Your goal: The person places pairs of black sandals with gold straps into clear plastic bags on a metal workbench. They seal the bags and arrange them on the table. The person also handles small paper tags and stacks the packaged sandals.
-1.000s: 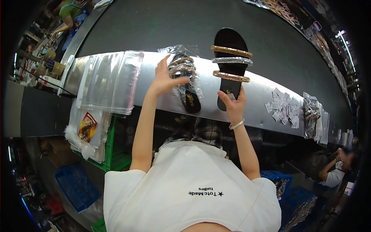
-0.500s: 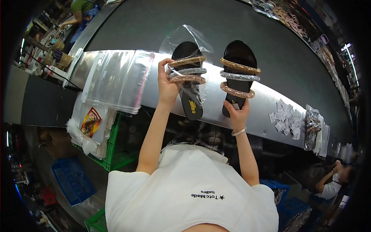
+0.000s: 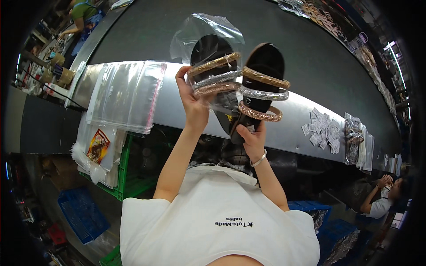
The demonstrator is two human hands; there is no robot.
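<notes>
My left hand (image 3: 194, 104) is closed on a black sandal (image 3: 212, 49) with gold, silver and rose-gold glittery straps. A clear plastic bag (image 3: 182, 39) covers its front part, and the heel sticks out below. In my right hand (image 3: 253, 139) is the matching sandal (image 3: 265, 57), unbagged, gripped at the heel with the thumb on top. It leans toward the bagged one, and their edges overlap in view near the heels. Both sandals are held up over the metal edge of the workbench, toes pointing away from me.
A stack of clear plastic bags (image 3: 124, 95) lies at the left on the metal bench edge (image 3: 293, 119). Small white packets (image 3: 323, 133) are heaped at the right, beside bagged sandals (image 3: 353, 139). A green crate (image 3: 125, 170) stands below left. Another person (image 3: 377, 195) sits at the right.
The right-hand sandal has moved left and tilted, coming up against the bagged one. The bagged sandal has risen slightly away from me, its bag spread wider. My left hand keeps its hold.
</notes>
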